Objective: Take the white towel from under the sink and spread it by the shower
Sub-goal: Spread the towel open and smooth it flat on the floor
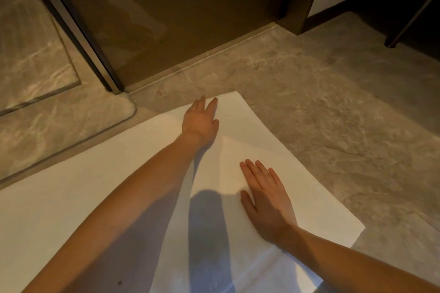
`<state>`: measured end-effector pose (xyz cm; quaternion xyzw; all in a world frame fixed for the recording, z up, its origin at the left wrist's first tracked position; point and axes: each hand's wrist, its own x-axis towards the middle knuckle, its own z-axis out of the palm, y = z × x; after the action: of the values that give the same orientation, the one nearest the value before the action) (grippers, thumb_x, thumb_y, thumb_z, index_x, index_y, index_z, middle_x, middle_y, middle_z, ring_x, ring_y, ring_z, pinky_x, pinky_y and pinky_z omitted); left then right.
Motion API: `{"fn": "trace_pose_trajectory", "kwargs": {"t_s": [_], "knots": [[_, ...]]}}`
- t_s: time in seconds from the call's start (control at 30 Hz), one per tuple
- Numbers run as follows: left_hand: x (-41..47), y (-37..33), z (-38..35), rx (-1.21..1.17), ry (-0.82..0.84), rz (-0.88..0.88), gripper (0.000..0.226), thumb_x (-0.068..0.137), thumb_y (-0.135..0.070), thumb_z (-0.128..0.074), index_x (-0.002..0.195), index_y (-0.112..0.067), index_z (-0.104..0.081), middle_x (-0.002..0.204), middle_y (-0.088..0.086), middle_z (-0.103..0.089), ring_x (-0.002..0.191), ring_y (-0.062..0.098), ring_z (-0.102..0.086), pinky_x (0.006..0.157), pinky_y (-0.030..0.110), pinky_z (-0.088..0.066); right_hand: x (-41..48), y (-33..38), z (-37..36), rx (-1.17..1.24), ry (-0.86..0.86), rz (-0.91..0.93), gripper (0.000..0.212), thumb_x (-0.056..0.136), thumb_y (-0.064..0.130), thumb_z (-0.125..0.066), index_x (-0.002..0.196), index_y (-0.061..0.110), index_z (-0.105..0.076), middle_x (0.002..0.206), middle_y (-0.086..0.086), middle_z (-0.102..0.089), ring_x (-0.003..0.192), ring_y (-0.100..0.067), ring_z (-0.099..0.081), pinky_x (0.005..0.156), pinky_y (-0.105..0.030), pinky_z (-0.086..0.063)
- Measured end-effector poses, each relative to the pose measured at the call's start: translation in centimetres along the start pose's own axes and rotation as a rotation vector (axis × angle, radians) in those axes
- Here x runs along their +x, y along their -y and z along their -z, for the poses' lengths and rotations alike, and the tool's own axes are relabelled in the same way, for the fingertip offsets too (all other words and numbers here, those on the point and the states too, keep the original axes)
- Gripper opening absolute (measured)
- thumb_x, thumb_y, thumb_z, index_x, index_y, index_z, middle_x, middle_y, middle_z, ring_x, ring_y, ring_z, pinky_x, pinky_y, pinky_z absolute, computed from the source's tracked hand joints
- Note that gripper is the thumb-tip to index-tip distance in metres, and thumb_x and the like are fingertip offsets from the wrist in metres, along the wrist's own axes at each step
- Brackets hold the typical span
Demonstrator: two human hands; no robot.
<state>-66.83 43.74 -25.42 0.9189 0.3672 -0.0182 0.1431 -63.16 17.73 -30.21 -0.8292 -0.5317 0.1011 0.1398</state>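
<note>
White rectangular towel (71, 197) on veined stone (333, 102), left hand (201, 121) and right hand (266, 197) flat atop (fingers (256, 173) straight).

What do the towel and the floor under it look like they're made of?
Towel: white cloth, likely cotton terry, matte, with soft creases. Floor: looks like stone or stone-look tile, with grey-brown veining and a slight sheen.

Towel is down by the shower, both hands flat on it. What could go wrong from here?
A crease runs across the white towel between the left hand and right hand; lifting off now would likely leave it rumpled.
The stone floor looks smooth, so a hard push could slide the whole towel rather than flatten it.
The towel's edge lies close to the glass panel; if that swings, it might catch.
</note>
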Motion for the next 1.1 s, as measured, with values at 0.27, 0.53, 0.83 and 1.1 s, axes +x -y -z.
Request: {"fn": "trace_pose_trajectory", "kwargs": {"t_s": [0.27,0.53,0.83,1.1], "knots": [[3.2,0.8,0.3,0.054,0.122,0.09,0.059,0.099,-0.04,-0.039,0.152,-0.025,-0.018,0.158,0.015,-0.023,0.144,0.034,-0.021,0.117,0.045,-0.018,0.1,0.1,0.5,0.044,0.002,0.015,0.061,0.098,0.046,-0.027,0.155,0.031,-0.01,0.162,0.01,-0.014,0.15,-0.01,-0.005,0.122,-0.035,-0.005],[2.0,1.0,0.4,-0.362,-0.254,0.111,0.034,0.095,-0.009,-0.05,0.127,-0.011,-0.06,0.13,0.011,-0.061,0.121,0.029,-0.053,0.105,0.035,-0.039,0.1,0.0,0.4,0.02,-0.001,0.021,0.061,0.098,0.045,-0.026,0.155,0.027,-0.014,0.162,0.007,-0.017,0.15,-0.012,-0.008,0.122,-0.038,-0.01],[0.3,0.6,-1.2,-0.506,-0.317,0.162,0.018,0.089,-0.024,-0.062,0.087,-0.007,-0.07,0.094,0.007,-0.065,0.094,0.028,-0.06,0.077,0.033,-0.047,0.1,0.3,0.9,0.027,0.027,0.014,0.062,0.096,0.045,-0.025,0.155,0.026,-0.016,0.162,0.005,-0.019,0.15,-0.014,-0.009,0.122,-0.038,-0.009],[0.3,0.5,-0.2,-0.391,-0.332,0.069,0.027,0.086,-0.014,-0.067,0.113,-0.014,-0.067,0.106,0.007,-0.069,0.11,0.031,-0.051,0.096,0.04,-0.04,0.2,0.2,0.7,0.02,0.014,0.008,0.061,0.097,0.043,-0.03,0.155,0.027,-0.018,0.161,0.005,-0.022,0.149,-0.014,-0.011,0.122,-0.036,-0.008]]}}
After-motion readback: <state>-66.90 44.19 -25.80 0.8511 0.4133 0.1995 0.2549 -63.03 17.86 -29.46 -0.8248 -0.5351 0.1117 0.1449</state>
